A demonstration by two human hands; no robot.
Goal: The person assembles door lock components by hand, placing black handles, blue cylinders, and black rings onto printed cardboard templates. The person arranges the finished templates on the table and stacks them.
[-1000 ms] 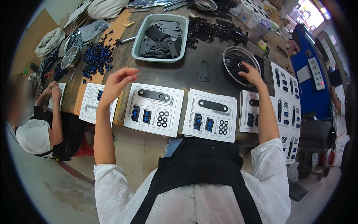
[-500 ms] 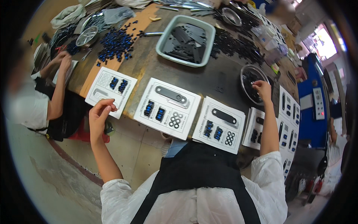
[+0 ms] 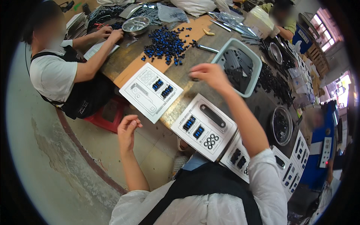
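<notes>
My right hand (image 3: 210, 76) reaches across the table, between the printed card (image 3: 152, 92) and the plastic tub (image 3: 258, 71). Its fingers pinch a small black piece (image 3: 194, 78), too blurred to name exactly. My left hand (image 3: 129, 130) hovers off the table edge below that card, fingers curled together; whatever they hold is hidden. Two groups of black-and-blue plastic pieces (image 3: 162, 88) lie on the card, leaving its bar and ring outlines bare. A second card (image 3: 202, 127) bears a black slotted bar (image 3: 212, 115), similar blue pieces and several black rings (image 3: 211, 141).
Loose blue-black pieces (image 3: 165, 45) are heaped behind the cards. The tub holds black bars. A metal bowl (image 3: 281, 125) of small black parts stands right, near more cards (image 3: 296, 161). Co-workers sit at left (image 3: 60, 71) and at the far side (image 3: 287, 22).
My right hand has left the metal bowl and swung left over the table with the small black piece. The view has turned left. My left hand stays curled near the first card.
</notes>
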